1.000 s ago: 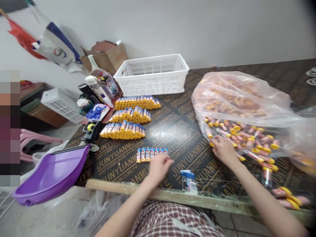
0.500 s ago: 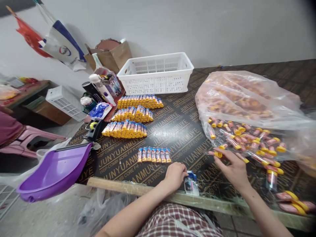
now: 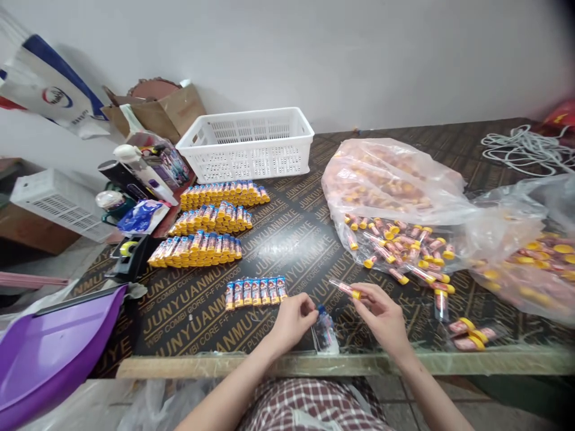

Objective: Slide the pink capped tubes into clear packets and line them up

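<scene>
My right hand [image 3: 381, 317] pinches a clear tube [image 3: 345, 288] with a yellow cap and pink contents, its bare end pointing left. My left hand [image 3: 294, 323] is closed, thumb against forefinger; anything between those fingertips is hidden. Just right of it, a small clear plastic packet [image 3: 326, 335] with blue on top lies at the table's front edge. Beyond my left hand, several tubes with blue tops and printed labels stand side by side in a short row [image 3: 256, 292]. Loose yellow-capped tubes [image 3: 404, 242] spill from a large translucent bag [image 3: 390, 173] on the right.
Stacked rows of finished-looking tubes [image 3: 195, 250] lie at the left, before a white plastic basket [image 3: 247, 158]. A tape dispenser [image 3: 128, 257] and purple dustpan [image 3: 67, 353] are at the left edge. White rope [image 3: 523, 149] lies at the far right.
My right hand has drawn a yellow-capped tube leftward from the loose pile, closer to my left hand. The left hand stays beside the packet. The view has turned to the right.
</scene>
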